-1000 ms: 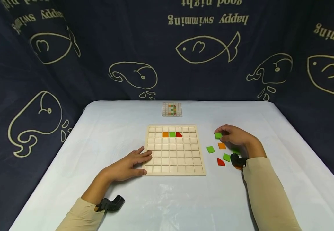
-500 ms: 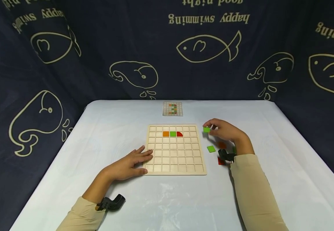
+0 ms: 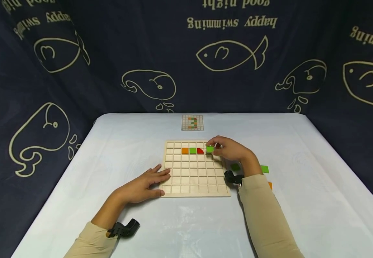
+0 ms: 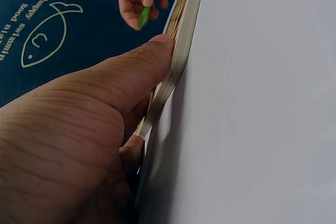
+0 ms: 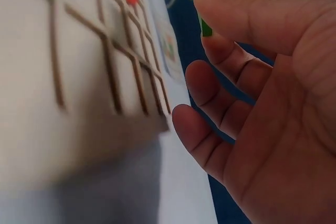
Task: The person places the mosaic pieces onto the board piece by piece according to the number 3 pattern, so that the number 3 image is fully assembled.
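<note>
My right hand pinches a green square tile between thumb and fingers, over the upper right part of the wooden grid board. In the right wrist view the green tile stands on edge between thumb and fingertip. Spread fingers of my left hand rest on the board's left edge, and its thumb touches the near left corner; the left wrist view shows the thumb against the board's side. An orange tile, a green tile and a red quarter-round tile lie in one row of cells.
Behind the board lies a small pattern card with a coloured grid. Loose tiles lie right of the board, partly hidden by my right arm: a green one, a shaded green one and an orange one. A dark fish-print cloth hangs behind the table.
My right hand has carried the green tile leftward from the loose tiles to above the board. The left hand has stayed at the board's left edge.
</note>
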The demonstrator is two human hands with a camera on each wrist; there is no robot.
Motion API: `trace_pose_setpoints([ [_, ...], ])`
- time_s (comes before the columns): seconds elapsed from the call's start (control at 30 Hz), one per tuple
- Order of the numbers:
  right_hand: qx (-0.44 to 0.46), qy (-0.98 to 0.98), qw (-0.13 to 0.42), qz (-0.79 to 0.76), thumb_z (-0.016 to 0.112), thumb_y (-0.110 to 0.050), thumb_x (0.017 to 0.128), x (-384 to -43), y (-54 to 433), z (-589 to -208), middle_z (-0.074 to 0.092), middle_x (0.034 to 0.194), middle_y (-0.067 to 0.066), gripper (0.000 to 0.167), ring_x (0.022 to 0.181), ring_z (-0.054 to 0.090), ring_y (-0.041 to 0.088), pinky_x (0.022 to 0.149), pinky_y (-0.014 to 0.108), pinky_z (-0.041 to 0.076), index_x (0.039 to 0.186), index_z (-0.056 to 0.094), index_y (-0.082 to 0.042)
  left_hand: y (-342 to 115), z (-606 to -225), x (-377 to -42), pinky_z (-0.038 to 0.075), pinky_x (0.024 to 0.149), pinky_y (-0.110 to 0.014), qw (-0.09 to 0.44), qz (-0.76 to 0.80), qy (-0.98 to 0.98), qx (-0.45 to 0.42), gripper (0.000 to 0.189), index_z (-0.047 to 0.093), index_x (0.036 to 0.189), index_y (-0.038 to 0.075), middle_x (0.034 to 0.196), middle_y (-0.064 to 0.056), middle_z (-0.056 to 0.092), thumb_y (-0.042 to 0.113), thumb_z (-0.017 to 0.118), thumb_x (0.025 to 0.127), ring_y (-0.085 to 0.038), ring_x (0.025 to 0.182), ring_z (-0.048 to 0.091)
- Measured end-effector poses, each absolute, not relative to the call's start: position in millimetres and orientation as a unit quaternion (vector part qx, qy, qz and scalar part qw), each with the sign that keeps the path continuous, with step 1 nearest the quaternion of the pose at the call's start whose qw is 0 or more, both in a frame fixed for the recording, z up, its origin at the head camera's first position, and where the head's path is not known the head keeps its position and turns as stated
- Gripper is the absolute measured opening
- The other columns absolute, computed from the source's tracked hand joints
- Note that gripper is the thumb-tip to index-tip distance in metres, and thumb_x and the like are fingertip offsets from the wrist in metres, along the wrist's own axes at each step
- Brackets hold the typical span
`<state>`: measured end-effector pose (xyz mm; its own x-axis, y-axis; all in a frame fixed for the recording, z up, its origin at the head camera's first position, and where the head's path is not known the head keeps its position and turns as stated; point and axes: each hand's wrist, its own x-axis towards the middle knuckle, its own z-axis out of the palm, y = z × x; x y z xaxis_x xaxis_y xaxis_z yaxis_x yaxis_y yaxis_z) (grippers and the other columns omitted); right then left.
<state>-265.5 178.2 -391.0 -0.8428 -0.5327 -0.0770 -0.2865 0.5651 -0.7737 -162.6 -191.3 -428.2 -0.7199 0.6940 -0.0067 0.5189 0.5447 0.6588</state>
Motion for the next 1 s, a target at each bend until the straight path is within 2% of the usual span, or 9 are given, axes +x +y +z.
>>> trace_pose_setpoints([
  [0.13,-0.244,0.859,0.168,-0.417,0.057,-0.002,0.098,-263.0,166.5,-396.0,0.052,0.116,0.013,0.032,0.086,0.045,0.025,0.072,0.036,0.043,0.130,0.059,-0.004,-191.7,-427.2,-162.1,0.008,0.118,-0.058,0.136,0.325,0.867,0.353,0.063,0.047,0.148,0.006,0.159,-0.001,0.032,0.029,0.070,0.094,-0.032,0.151,0.008],
  [0.27,-0.242,0.863,0.172,-0.409,0.059,-0.003,0.097,-262.1,158.1,-399.4,0.053,0.115,0.011,0.031,0.087,0.045,0.023,0.074,0.036,0.042,0.127,0.061,-0.006,-191.4,-426.9,-162.1,0.007,0.118,-0.058,0.139,0.326,0.866,0.353,0.063,0.046,0.148,0.005,0.159,-0.001,0.032,0.029,0.069,0.094,-0.032,0.151,0.008],
  [0.5,-0.263,0.864,0.183,-0.389,0.062,-0.004,0.096,-263.7,147.7,-404.2,0.054,0.129,0.011,0.031,0.115,0.051,0.028,0.099,0.042,0.044,0.127,0.061,-0.005,-192.4,-428.0,-162.6,0.007,0.119,-0.057,0.140,0.326,0.869,0.346,0.059,0.050,0.146,0.008,0.159,0.001,0.032,0.029,0.069,0.094,-0.030,0.151,0.007],
  [0.6,-0.266,0.860,0.193,-0.390,0.061,-0.004,0.097,-263.9,145.0,-405.6,0.051,0.133,0.013,0.031,0.124,0.049,0.030,0.104,0.044,0.043,0.128,0.059,-0.004,-193.3,-428.0,-162.4,0.007,0.119,-0.057,0.138,0.328,0.868,0.346,0.057,0.052,0.145,0.008,0.158,-0.001,0.033,0.029,0.069,0.094,-0.032,0.151,0.008],
  [0.73,-0.262,0.861,0.199,-0.388,0.059,-0.003,0.098,-265.0,143.9,-406.8,0.050,0.135,0.016,0.033,0.122,0.050,0.031,0.102,0.044,0.043,0.130,0.057,-0.003,-193.3,-427.5,-162.8,0.007,0.118,-0.058,0.131,0.326,0.866,0.355,0.056,0.052,0.144,0.006,0.158,-0.004,0.034,0.028,0.069,0.095,-0.035,0.150,0.009],
  [1.0,-0.265,0.866,0.198,-0.376,0.059,-0.002,0.098,-265.1,143.8,-409.4,0.052,0.130,0.015,0.035,0.110,0.049,0.026,0.094,0.041,0.044,0.132,0.057,-0.002,-192.8,-427.5,-162.7,0.007,0.119,-0.055,0.138,0.327,0.867,0.350,0.057,0.052,0.144,0.007,0.159,-0.001,0.032,0.028,0.069,0.094,-0.031,0.151,0.008],
])
